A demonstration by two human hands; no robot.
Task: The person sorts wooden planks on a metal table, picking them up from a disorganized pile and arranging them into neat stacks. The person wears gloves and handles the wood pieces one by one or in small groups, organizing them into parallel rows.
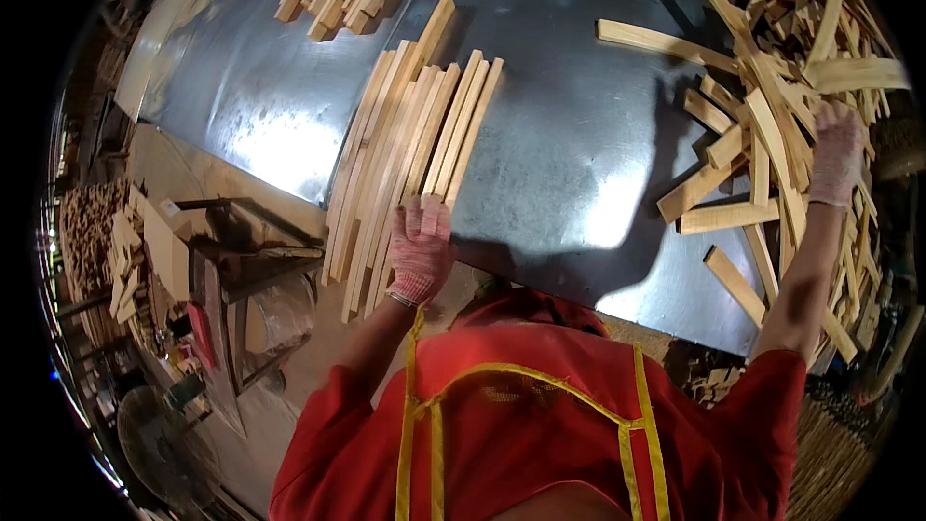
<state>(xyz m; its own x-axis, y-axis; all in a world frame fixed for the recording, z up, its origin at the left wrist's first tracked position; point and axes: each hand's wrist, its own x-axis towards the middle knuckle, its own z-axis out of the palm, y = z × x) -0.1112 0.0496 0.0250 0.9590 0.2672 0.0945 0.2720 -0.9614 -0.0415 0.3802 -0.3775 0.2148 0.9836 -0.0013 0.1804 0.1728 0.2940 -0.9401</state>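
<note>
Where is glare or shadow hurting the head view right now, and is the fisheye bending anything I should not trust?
Head view: bright glare patches on the metal tabletop, left of the aligned wooden slats under the left hand, and another right of centre; a dark arm shadow runs toward the right hand on the loose slat pile. The table edges bow near the rim, and the corners are black. The hands look sharp.

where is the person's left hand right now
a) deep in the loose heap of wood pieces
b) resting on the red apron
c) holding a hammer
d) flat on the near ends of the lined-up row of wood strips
d: the gloved left hand lies palm-down on the near ends of the neat row of wood strips on the metal tabletop, while the right hand reaches into the loose heap.
</note>
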